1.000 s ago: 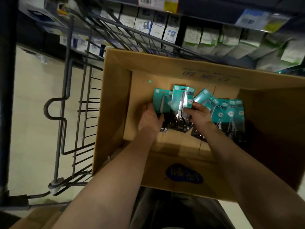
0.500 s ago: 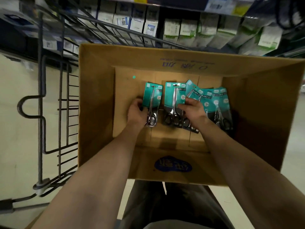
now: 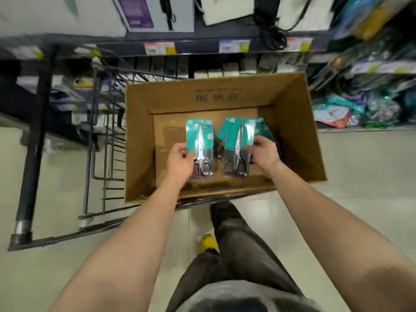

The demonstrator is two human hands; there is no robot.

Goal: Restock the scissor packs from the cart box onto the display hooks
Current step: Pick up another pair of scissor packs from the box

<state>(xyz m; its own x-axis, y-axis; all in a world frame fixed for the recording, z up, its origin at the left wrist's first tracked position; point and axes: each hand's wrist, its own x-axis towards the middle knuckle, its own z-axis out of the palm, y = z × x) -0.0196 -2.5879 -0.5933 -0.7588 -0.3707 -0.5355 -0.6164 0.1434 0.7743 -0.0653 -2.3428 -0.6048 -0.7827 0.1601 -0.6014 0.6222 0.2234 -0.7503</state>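
Note:
An open cardboard box (image 3: 139,140) sits on the wire cart (image 3: 101,136) in front of me. My left hand (image 3: 180,161) grips one teal scissor pack (image 3: 199,140) by its left edge, held above the box floor. My right hand (image 3: 262,152) grips a second teal scissor pack (image 3: 238,143) by its right edge, with at least one more teal pack fanned behind it. Another teal pack (image 3: 262,129) shows at the box's right, partly hidden by my right hand.
Store shelves (image 3: 225,47) with price tags and hanging goods run across the top. Bagged goods (image 3: 360,109) pile on a low shelf at the right. The cart's dark frame (image 3: 31,154) stands at the left. My legs and a yellow shoe (image 3: 208,243) are below.
Both hands have lifted a scissor pack each up from the box floor and moved apart. The view has tilted up, showing more shelving above the box.

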